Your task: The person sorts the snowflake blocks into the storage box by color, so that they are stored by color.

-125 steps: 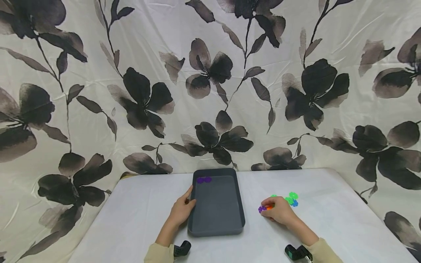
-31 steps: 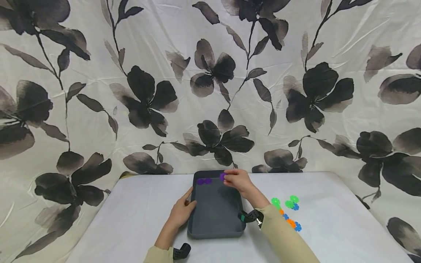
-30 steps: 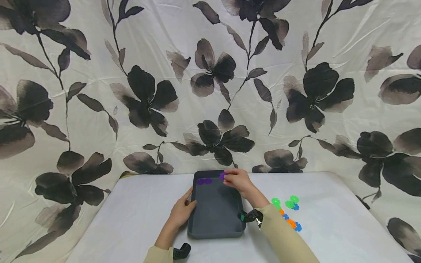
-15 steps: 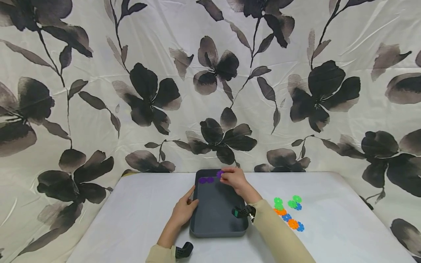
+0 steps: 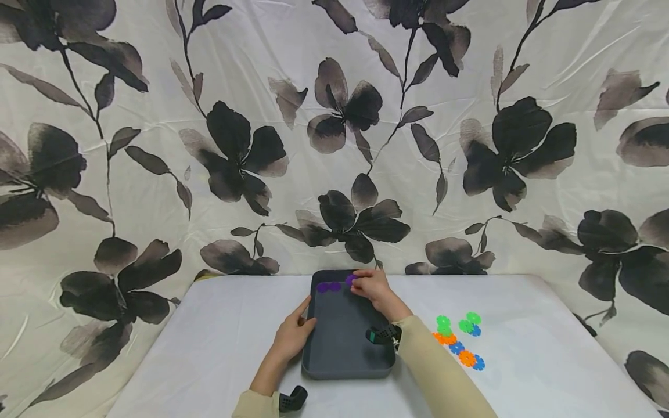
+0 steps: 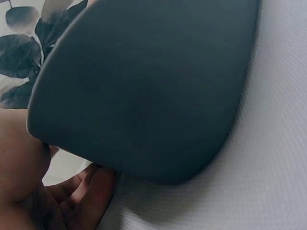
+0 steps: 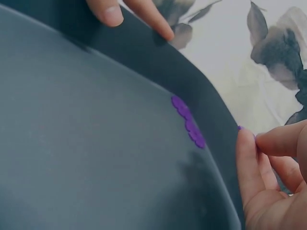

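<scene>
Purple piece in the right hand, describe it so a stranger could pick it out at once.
On the white table, find the dark grey tray with the left hand at its side. At the tray's far end, the right hand pinches a small purple piece. Unlike the two purple pieces lying in the tray, this one is held.

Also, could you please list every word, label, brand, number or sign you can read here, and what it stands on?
None: no word, label, brand, number or sign can be read in any view.
Tray and purple pieces: no lettering shows.
Colourful pieces on the table: too small to tell.
Black wrist cameras, including the green patch on one: too small to read any marking.
Backdrop cloth: only printed flowers and leaves.
</scene>
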A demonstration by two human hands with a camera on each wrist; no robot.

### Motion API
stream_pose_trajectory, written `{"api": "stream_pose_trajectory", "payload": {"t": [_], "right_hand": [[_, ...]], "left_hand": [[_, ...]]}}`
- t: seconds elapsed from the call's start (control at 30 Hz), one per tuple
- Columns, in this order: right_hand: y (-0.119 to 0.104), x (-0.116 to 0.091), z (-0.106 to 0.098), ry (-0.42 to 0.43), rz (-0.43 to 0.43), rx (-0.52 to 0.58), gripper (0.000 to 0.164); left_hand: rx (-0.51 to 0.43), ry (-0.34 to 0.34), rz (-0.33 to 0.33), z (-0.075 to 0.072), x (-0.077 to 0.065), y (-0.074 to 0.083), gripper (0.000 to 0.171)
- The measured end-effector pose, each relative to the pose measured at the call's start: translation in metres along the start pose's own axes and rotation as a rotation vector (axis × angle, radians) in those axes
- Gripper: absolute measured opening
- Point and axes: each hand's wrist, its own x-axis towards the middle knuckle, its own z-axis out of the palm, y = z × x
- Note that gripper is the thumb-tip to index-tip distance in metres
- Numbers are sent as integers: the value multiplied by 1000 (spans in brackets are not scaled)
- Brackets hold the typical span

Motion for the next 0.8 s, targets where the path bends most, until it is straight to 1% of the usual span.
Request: {"api": "stream_pose_trajectory", "payload": {"t": [0.27, 0.4, 0.57, 0.8], "right_hand": [[7, 3, 5, 2, 2, -13, 40], [8, 4, 6, 4, 4, -27, 38], [12, 8, 7, 21, 7, -45, 34], [18, 12, 7, 23, -5, -61, 36]], "left_hand": [[-21, -1, 32, 1, -1, -4, 59], [-23, 0, 44, 0, -2, -4, 59], [-17, 2, 38, 0, -3, -1, 59], [-17, 7, 36, 0, -3, 1, 59]]}}
